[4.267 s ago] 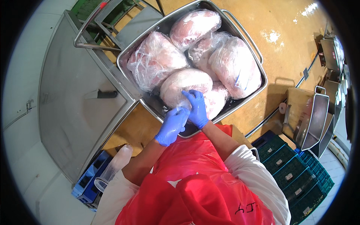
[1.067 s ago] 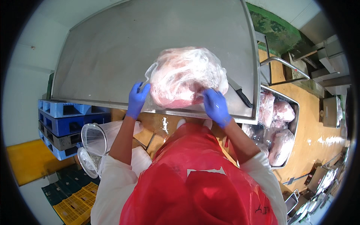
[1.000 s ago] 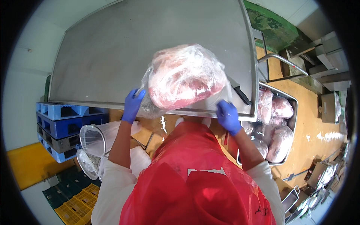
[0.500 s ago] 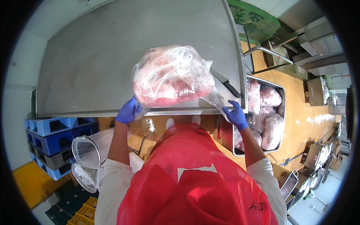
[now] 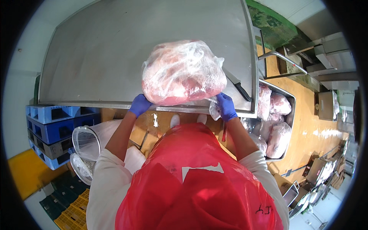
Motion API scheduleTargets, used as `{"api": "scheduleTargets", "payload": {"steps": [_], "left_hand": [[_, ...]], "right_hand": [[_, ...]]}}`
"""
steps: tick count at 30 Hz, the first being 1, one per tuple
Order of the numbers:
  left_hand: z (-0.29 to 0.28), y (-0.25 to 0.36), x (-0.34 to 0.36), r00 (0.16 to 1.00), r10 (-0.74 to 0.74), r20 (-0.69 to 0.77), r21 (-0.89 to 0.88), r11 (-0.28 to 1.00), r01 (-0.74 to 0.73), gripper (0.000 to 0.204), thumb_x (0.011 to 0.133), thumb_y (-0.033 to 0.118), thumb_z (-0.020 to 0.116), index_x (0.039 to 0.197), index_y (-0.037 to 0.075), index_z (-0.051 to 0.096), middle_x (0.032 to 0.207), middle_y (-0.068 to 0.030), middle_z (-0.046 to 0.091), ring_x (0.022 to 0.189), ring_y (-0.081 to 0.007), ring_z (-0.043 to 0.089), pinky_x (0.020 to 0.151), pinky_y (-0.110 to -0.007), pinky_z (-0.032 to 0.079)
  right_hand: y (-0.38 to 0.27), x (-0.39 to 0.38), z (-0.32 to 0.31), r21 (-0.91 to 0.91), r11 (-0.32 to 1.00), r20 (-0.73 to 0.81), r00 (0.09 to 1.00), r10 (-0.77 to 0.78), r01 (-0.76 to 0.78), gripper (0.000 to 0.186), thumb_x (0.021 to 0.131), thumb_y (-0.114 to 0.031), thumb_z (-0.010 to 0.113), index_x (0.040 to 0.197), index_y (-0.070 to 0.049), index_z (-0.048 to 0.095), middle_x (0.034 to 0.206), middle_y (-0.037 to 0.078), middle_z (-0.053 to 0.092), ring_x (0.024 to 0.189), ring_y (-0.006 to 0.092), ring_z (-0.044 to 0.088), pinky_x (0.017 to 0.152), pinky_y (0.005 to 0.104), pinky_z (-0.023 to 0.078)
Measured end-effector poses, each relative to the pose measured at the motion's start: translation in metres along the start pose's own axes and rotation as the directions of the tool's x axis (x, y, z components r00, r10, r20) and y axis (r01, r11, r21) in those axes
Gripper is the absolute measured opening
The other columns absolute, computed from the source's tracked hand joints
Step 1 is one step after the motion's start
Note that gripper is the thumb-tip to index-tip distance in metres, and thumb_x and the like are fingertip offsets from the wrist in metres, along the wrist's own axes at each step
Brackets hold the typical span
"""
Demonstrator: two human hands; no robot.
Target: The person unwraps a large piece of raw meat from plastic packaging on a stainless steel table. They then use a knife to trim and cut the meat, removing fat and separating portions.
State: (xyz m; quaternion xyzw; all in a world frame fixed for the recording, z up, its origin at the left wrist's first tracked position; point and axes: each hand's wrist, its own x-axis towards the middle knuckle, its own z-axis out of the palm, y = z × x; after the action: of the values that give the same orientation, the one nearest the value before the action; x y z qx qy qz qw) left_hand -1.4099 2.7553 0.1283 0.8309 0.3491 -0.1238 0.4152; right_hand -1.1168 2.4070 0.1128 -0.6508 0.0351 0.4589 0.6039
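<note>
Shifted since half a second ago: bagged raw meat (image 5: 183, 73), now set further onto steel table (image 5: 96, 57); left hand (image 5: 139, 105) and right hand (image 5: 226, 106) closed on its plastic

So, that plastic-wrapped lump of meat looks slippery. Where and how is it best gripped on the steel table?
Probably low at its two ends, coming from the near table edge. The wrapped meat is wide and rounded, its film loose, so cupping beats pinching. The left hand and right hand already sit under its near corners on the steel table.
</note>
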Motion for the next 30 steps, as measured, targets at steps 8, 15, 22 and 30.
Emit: {"api": "scheduleTargets", "payload": {"steps": [8, 15, 22, 30], "left_hand": [[0.014, 0.0, -0.029, 0.992, -0.129, -0.007, -0.257, 0.958, 0.123, 0.033, 0.091, 0.029, 0.067, 0.106, 0.0, 0.073, 0.099, -0.0255, 0.073, 0.088, -0.0399, 0.071, 0.079, -0.047, 0.056], [0.002, 0.022, -0.053, 0.982, -0.113, 0.155, -0.29, 0.945, 0.154, 0.039, 0.095, 0.042, 0.071, 0.1, 0.003, 0.074, 0.082, -0.0104, 0.069, 0.066, -0.0247, 0.064, 0.058, -0.038, 0.05], [0.032, 0.004, -0.072, 0.823, 0.255, 0.507, -0.842, -0.056, 0.536, 0.025, 0.104, 0.037, 0.063, 0.111, 0.013, 0.069, 0.075, 0.0054, 0.055, 0.056, -0.0066, 0.044, 0.047, -0.019, 0.034], [0.024, -0.026, -0.062, 0.986, -0.078, -0.149, 0.163, 0.981, 0.102, 0.049, 0.096, 0.048, 0.059, 0.1, 0.001, 0.073, 0.098, -0.0275, 0.071, 0.097, -0.0454, 0.068, 0.086, -0.055, 0.051]], "right_hand": [[-0.01, -0.014, 0.031, -0.982, -0.079, 0.186, 0.945, -0.269, 0.17, 0.03, 0.095, -0.025, 0.054, 0.098, -0.007, 0.078, 0.099, 0.023, 0.075, 0.093, 0.0412, 0.073, 0.082, 0.0499, 0.059], [0.02, 0.016, -0.025, -0.902, 0.342, 0.135, 0.924, -0.357, 0.264, 0.028, 0.095, -0.026, 0.059, 0.106, -0.005, 0.074, 0.103, 0.029, 0.072, 0.103, 0.0411, 0.071, 0.083, 0.047, 0.058], [0.023, -0.004, -0.024, -0.533, 0.845, 0.111, 0.994, 0.02, 0.043, 0.027, 0.099, -0.024, 0.06, 0.113, -0.003, 0.07, 0.103, 0.016, 0.073, 0.092, 0.0323, 0.071, 0.085, 0.0469, 0.057], [-0.013, -0.017, 0.01, -0.99, 0.11, 0.037, 0.908, -0.417, 0.09, 0.028, 0.092, -0.028, 0.06, 0.104, -0.004, 0.069, 0.098, 0.026, 0.072, 0.089, 0.0463, 0.069, 0.083, 0.0545, 0.056]]}}
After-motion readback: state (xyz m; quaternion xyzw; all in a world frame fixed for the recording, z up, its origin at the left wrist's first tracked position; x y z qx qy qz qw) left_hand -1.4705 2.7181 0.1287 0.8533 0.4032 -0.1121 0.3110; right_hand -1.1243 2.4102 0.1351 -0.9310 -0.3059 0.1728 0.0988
